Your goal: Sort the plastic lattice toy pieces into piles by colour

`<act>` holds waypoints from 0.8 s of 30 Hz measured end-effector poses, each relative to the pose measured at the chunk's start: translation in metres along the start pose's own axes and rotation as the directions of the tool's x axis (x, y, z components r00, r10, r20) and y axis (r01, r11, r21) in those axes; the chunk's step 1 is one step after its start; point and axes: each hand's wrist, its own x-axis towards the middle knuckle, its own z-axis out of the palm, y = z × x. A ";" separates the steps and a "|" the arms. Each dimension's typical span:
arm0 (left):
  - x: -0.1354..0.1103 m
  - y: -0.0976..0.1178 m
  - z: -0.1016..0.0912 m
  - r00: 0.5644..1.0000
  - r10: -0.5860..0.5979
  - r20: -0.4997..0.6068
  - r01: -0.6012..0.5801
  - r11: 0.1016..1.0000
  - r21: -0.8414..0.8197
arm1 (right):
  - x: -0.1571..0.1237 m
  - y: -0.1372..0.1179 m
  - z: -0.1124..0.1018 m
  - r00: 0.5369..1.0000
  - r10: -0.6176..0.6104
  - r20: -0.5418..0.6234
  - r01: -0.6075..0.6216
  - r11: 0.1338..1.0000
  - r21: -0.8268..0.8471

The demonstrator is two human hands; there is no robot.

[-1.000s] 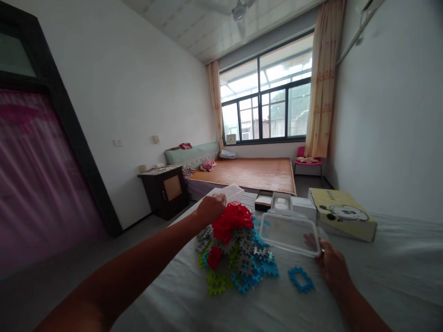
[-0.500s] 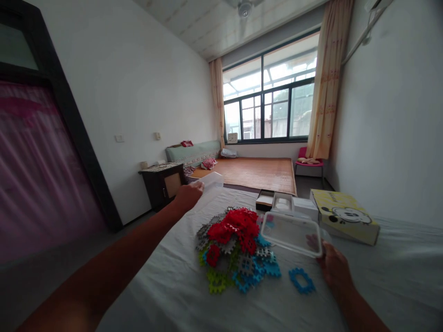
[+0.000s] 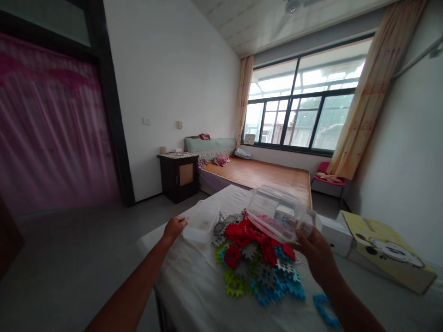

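My left hand (image 3: pixel 175 228) grips the near end of a clear plastic box (image 3: pixel 202 222) that rests on the white-covered table (image 3: pixel 194 286) by its left edge. My right hand (image 3: pixel 316 251) holds a clear plastic lid (image 3: pixel 275 214) raised and tilted above a heap of interlocking foam tiles (image 3: pixel 258 258) in red, grey, blue and green. One blue tile (image 3: pixel 325 311) lies apart, near my right forearm.
White boxes (image 3: pixel 334 235) and a yellow cartoon-printed box (image 3: pixel 387 249) stand on the table at right. Beyond are a low bed with a bamboo mat (image 3: pixel 259 171), a dark cabinet (image 3: pixel 179 175), a pink chair (image 3: pixel 330 177) and a window. A pink curtain hangs at left.
The view has swung left. My left hand drew the clear box back toward me along the table's left edge. My right hand lifted the lid off the table and over the tile heap.
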 end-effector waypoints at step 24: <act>-0.025 -0.017 0.007 0.998 -0.043 -0.042 0.032 0.971 -0.237 | -0.029 0.049 0.254 0.532 -0.223 0.817 0.840 0.019 -0.542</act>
